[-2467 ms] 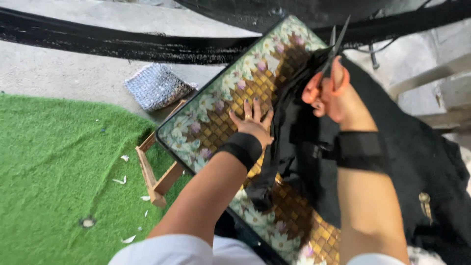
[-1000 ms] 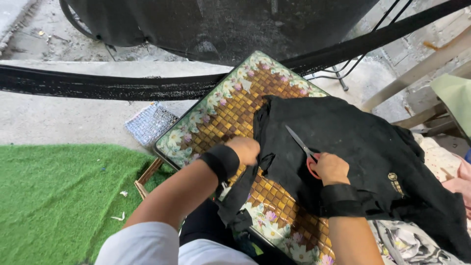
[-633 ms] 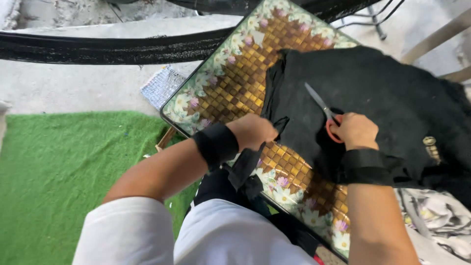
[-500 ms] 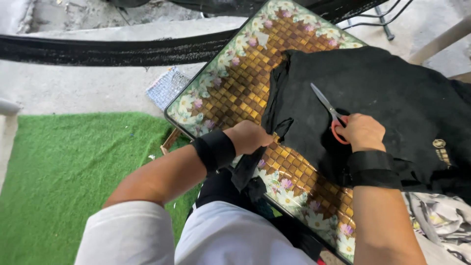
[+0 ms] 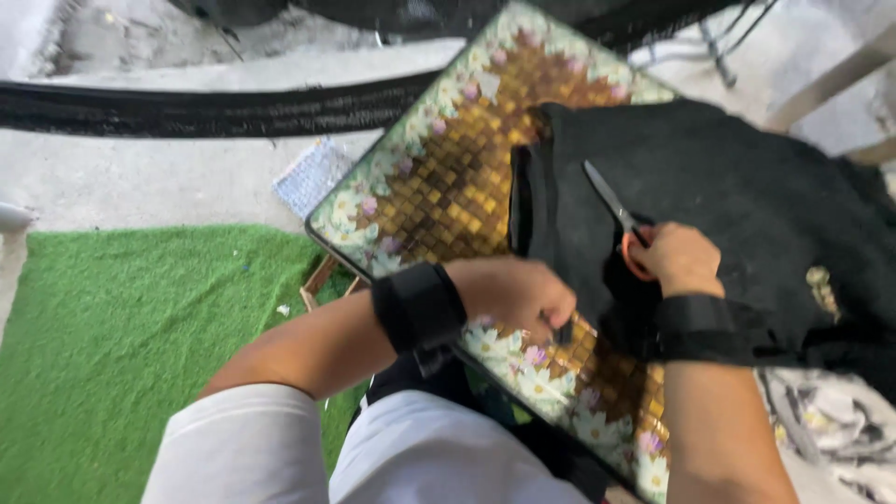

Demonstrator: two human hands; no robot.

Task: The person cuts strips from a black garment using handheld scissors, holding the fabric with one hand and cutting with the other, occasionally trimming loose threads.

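Scissors [image 5: 611,203] in right hand [image 5: 679,259], raised at 1 o'clock earlier, now lowered onto black cloth [image 5: 728,187]. Left hand [image 5: 518,294], flat on board then, now fisted at cloth's 7 o'clock edge.

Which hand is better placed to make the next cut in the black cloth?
Right. The right hand holds the scissors, blades over the black cloth; the left hand grips the cloth's edge.

The right hand [image 5: 679,261] hides the scissors' [image 5: 611,201] handles; the black cloth [image 5: 737,196] runs off-frame.
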